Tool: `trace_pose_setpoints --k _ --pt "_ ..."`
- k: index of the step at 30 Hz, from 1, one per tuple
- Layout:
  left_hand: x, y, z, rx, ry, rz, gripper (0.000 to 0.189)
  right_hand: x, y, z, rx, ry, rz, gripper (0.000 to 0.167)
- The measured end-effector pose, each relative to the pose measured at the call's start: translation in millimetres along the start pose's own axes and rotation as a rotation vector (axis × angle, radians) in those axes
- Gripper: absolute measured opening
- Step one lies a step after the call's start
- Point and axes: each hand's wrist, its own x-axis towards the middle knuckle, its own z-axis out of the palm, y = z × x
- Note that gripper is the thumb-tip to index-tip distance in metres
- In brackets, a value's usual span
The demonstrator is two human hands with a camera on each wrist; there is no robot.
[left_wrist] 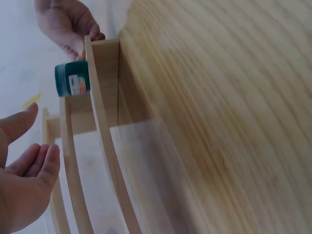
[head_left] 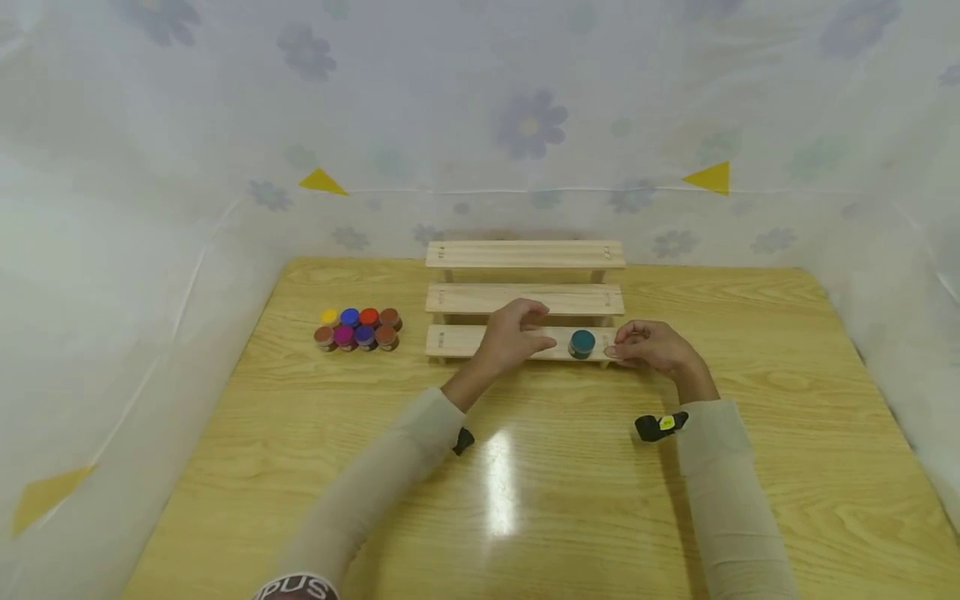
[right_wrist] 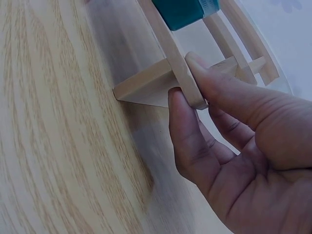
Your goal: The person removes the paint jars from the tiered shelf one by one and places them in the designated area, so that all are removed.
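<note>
A small jar with a teal lid (head_left: 582, 343) stands near the right end of the lowest step of a three-tier wooden rack (head_left: 461, 337). My left hand (head_left: 510, 337) hovers just left of the jar, thumb and fingers apart, holding nothing; the left wrist view shows the gap between this hand (left_wrist: 24, 185) and the jar (left_wrist: 73, 80). At the rack's right end, my right hand (head_left: 656, 346) pinches the tip of the lowest board. In the right wrist view, thumb and forefinger of the right hand (right_wrist: 273, 146) lie on either side of that board (right_wrist: 175, 61).
Left of the rack, several small paint jars (head_left: 365, 336) sit in two rows on the wooden table (head_left: 570, 483), with yellow, blue, red, brown and purple lids. A flower-patterned sheet (head_left: 465, 108) with yellow triangles encloses the back and sides.
</note>
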Motion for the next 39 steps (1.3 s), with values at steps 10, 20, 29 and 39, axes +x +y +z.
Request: trace_pose_setpoints --k 10,20,29,39 --pt "6.5 2.1 28.3 0.128 -0.031 0.121 0.049 -5.1 -4.8 3.3 -0.020 0.015 0.001 0.020" --pt "11.6 -0.4 45.5 0.166 -0.051 0.113 0.039 -1.4 -0.5 3.8 0.013 0.019 -0.011 0.016" --pt "14.0 -1.7 49.1 0.131 -0.033 0.112 0.036 -1.9 0.4 4.1 0.012 0.017 -0.010 0.015" --pt "6.2 -3.0 38.6 0.094 0.004 0.104 0.036 -2.8 1.2 2.6 -0.012 0.021 -0.016 0.016"
